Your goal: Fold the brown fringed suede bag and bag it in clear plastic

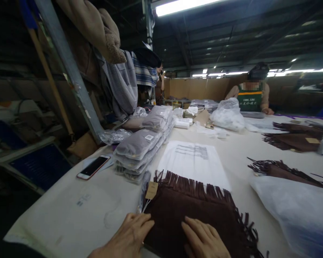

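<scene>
A folded dark brown fringed scarf (pixel 193 211) lies on the white table (pixel 70 211) right in front of me, with a tan paper tag (pixel 151 190) at its left corner. My left hand (pixel 129 236) rests flat at the scarf's left edge, fingers together. Flat on the scarf's near middle lies my right hand (pixel 204 238), palm down. Neither hand grips anything. Behind the scarf lies a clear plastic bag (pixel 195 163) with printed text.
A stack of bagged grey garments (pixel 140 148) and a phone (pixel 93 167) lie at the left. More brown fringed scarves (pixel 285 172) and a plastic sheet (pixel 301 211) are at the right. A person in a green apron (pixel 251 96) works at the far side.
</scene>
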The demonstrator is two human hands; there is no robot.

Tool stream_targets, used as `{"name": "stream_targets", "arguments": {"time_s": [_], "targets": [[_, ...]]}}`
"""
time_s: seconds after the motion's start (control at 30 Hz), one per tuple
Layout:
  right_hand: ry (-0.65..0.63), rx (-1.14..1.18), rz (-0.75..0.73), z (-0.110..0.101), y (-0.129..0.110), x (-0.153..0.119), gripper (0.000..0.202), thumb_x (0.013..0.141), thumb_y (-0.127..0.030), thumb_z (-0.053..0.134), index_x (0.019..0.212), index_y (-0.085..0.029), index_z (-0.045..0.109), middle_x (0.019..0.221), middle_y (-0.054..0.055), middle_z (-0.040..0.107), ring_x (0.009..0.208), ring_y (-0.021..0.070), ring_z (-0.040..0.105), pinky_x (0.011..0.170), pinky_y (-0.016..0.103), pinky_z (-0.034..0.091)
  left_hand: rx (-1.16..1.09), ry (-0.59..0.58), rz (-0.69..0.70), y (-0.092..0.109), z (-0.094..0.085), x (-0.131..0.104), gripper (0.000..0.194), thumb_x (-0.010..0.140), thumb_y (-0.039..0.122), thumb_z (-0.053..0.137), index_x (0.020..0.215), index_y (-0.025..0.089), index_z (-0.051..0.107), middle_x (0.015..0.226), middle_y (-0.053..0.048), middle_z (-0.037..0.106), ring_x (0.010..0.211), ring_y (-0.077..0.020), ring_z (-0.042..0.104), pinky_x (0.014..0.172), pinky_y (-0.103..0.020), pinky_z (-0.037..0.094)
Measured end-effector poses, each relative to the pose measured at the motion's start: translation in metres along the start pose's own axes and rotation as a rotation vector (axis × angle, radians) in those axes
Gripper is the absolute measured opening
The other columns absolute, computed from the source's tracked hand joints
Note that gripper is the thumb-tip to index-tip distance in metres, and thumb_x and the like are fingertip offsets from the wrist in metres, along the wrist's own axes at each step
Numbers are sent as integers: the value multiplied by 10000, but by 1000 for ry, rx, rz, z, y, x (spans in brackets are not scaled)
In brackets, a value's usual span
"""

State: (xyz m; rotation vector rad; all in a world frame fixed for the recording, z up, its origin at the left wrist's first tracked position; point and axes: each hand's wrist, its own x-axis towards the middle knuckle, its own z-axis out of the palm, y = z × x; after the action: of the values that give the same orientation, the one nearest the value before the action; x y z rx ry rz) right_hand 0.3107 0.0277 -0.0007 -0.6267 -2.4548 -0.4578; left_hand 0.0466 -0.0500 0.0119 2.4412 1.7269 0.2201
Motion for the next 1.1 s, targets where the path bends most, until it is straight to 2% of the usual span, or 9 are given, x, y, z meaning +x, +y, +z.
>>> {"name": "stream_targets", "arguments": {"time_s": [0.07,0.13,0.23,0.37,0.5,0.63,0.77,0.9,1.1], "targets": [[75,-4,107,19,-9,14,278,854,-200,431,1053,-181,625,1046,40,691,904,148,637,772,256,463,-169,-21,-145,4,-26,16,535,641,79,466,1155,209,537,1172,-55,610,1092,-195,542,942,-352,413],[125,-74,115,37,-17,14,303,844,-175,421,1066,-163,627,1061,52,686,912,170,635,778,289,457,-221,75,-281,-1,-39,41,408,755,85,389,1108,198,559,1141,-58,617,1079,-178,540,959,-345,395],[106,-136,93,52,-22,3,345,824,-170,437,1120,-158,614,1127,43,661,947,179,625,801,302,443,-230,100,-370,-22,-35,85,443,746,42,390,1141,171,543,1200,-73,588,1123,-165,514,986,-312,368],[110,-92,121,55,-19,-4,339,823,-233,488,1137,-193,611,1140,12,656,959,159,617,810,275,439,-243,62,-458,-42,-23,122,349,678,83,508,1005,145,616,1000,-87,663,955,-216,604,839,-322,458],[103,-100,109,56,-18,-4,346,815,-238,498,1137,-189,615,1147,17,652,962,167,616,814,281,438,-244,150,-558,-55,-38,103,225,727,136,503,909,191,622,896,-3,665,862,-140,615,784,-227,450],[108,-141,71,59,-17,-4,334,803,-226,496,1100,-170,640,1121,38,664,930,181,630,784,299,447,-99,271,-794,-66,-56,35,239,778,173,436,965,153,584,873,-66,642,862,-211,604,779,-328,454],[111,-159,36,62,-16,-4,324,793,-219,488,1065,-173,658,1101,34,672,898,183,643,751,300,457,77,421,-849,-48,-33,-10,247,805,236,420,937,119,592,1004,-158,617,1004,-296,552,850,-417,413],[115,-176,25,62,-15,-3,324,798,-226,479,1059,-164,660,1095,40,673,881,191,653,729,312,465,-343,123,-919,-15,-1,10,187,803,320,470,785,176,588,750,-29,637,723,-172,605,667,-255,419],[131,-157,71,65,-17,-5,310,811,-221,478,1062,-171,652,1068,39,684,869,192,659,729,316,464,-404,37,-1029,-12,3,47,71,615,173,565,571,172,509,531,31,513,588,-160,551,503,-234,296]]}}
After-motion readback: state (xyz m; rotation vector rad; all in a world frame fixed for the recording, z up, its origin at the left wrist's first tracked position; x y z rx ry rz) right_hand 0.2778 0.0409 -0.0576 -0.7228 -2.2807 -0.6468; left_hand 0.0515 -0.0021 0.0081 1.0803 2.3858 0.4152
